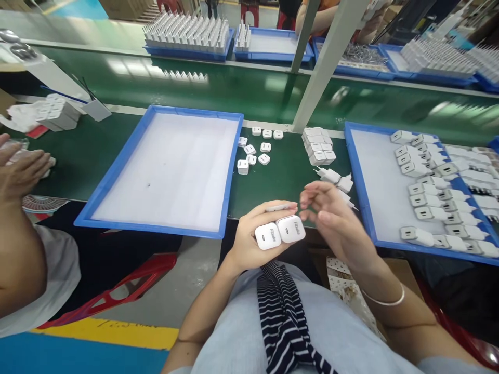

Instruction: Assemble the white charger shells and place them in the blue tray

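Note:
My left hand (pixel 245 236) is wrapped around two white chargers (pixel 268 236), their port ends with printed lettering turned up towards me. The edge of another white piece (pixel 278 207) shows under its upper fingers. Just to the right, my right hand (pixel 337 221) has its fingers apart and slightly curled, with nothing visible in them. Beyond it on the green bench lie a few white plug chargers (pixel 331 175) with metal pins. A stacked block of white chargers (pixel 317 145) stands behind those. Several small white charger faces (pixel 249 150) are scattered left of that block.
A blue-rimmed tray (pixel 228 182) lies to the left. On the right, a second blue tray (pixel 364 197) bears rows of chargers. A metal post (pixel 323 67) rises at the bench's back, before a green conveyor (pixel 234 88). At far left is a co-worker's hand (pixel 23 166).

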`<move>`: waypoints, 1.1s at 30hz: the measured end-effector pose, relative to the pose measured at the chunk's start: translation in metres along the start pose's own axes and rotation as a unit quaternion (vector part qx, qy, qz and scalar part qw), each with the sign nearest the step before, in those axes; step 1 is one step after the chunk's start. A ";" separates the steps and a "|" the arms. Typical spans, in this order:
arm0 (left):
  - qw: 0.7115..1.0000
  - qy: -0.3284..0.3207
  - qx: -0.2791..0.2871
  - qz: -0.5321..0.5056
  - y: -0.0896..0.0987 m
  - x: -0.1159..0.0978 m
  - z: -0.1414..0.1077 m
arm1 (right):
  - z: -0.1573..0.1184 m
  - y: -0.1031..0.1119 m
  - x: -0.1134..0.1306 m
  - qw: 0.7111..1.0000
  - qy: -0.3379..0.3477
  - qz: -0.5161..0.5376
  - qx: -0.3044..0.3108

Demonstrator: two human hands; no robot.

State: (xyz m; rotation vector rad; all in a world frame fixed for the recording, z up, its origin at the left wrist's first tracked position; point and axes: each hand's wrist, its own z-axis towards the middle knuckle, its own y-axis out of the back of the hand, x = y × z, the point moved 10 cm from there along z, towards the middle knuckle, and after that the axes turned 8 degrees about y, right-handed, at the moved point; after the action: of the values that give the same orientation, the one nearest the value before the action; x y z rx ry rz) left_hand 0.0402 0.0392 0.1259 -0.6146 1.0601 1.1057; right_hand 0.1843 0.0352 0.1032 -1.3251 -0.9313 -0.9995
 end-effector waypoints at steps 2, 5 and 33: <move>1.000 -0.011 -0.001 -0.003 0.000 -0.002 0.000 | -0.012 -0.010 -0.037 0.984 -0.142 0.107 0.021; 1.000 -0.016 0.003 -0.015 -0.003 -0.002 0.001 | -0.035 -0.037 -0.074 0.915 -0.307 0.247 0.081; 0.931 -0.083 -0.340 0.108 0.165 -0.021 -0.079 | 0.058 -0.134 -0.071 0.954 0.146 -0.204 0.166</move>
State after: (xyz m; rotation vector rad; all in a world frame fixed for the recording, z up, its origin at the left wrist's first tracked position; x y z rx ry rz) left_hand -0.1433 0.0247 0.1289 -0.9413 0.5867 1.7099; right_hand 0.0359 0.0974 0.0804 -0.6920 -1.1085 -1.2494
